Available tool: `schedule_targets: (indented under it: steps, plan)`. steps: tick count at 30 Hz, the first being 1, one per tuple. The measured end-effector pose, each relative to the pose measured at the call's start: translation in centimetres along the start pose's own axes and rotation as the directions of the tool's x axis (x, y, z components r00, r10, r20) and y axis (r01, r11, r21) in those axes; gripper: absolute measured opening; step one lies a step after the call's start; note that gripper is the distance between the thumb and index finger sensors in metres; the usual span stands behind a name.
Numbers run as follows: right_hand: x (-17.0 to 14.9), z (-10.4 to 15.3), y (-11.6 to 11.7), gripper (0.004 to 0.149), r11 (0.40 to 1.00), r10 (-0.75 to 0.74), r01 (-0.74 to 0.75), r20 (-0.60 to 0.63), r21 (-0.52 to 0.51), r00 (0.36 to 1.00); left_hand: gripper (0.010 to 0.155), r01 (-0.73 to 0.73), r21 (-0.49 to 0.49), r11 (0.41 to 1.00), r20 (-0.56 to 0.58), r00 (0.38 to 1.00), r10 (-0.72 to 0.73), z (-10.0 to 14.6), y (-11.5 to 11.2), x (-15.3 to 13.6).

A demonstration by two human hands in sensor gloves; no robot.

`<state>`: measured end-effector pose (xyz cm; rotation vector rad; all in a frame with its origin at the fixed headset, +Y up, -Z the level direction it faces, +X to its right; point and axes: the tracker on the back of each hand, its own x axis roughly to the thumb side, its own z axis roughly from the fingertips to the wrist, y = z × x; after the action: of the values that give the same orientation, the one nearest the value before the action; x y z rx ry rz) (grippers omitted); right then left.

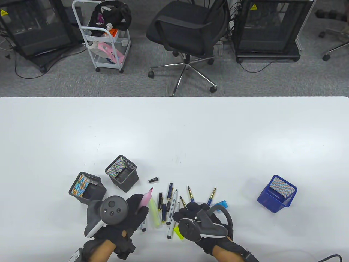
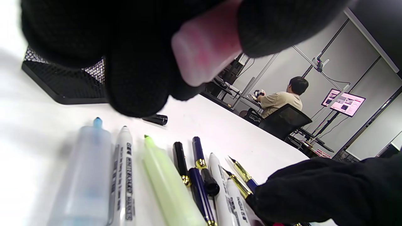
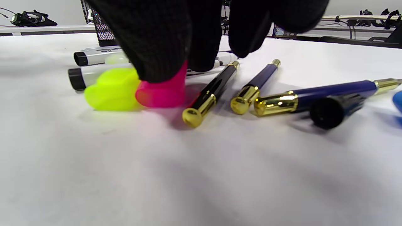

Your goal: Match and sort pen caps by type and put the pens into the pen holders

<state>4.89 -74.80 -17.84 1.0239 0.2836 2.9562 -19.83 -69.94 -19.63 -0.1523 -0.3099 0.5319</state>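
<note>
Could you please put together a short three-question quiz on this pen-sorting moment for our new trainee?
1. True or false: the left hand holds a pink highlighter.
2. Which cap do the right hand's fingers touch? A yellow cap, B pink cap, C blue cap.
3. How many black mesh pen holders stand on the table?

Key: 1 true; 2 B; 3 two.
</note>
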Motion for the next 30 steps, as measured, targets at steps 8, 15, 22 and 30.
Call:
schedule_targets:
  steps: [8, 15, 22, 30]
  plan:
    - [0.01, -0.09, 0.14, 0.060, 0.999, -0.027, 0.027, 0.018, 0.033, 0.999, 0.053, 0.004, -0.007, 1.000, -0.004, 1.000, -0.004, -0.02, -0.05, -0.02]
    - [-0.01, -0.13, 0.17, 0.061, 0.998, -0.033, 0.032, 0.023, 0.047, 0.999, 0.053, 0.009, -0.016, 1.000, -0.008, 1.000, -0.009, -0.06, -0.12, -0.01]
    - [0.00, -0.11, 0.19, 0.059, 0.998, -0.035, 0.034, 0.026, 0.059, 0.999, 0.053, 0.013, -0.022, 1.000, -0.010, 1.000, -0.013, -0.09, -0.20, -0.02]
    - [0.25, -0.12, 0.22, 0.054, 0.998, -0.014, 0.012, 0.032, 0.066, 0.999, 0.053, 0.014, -0.033, 0.999, -0.015, 1.000, -0.015, -0.12, -0.28, -0.12]
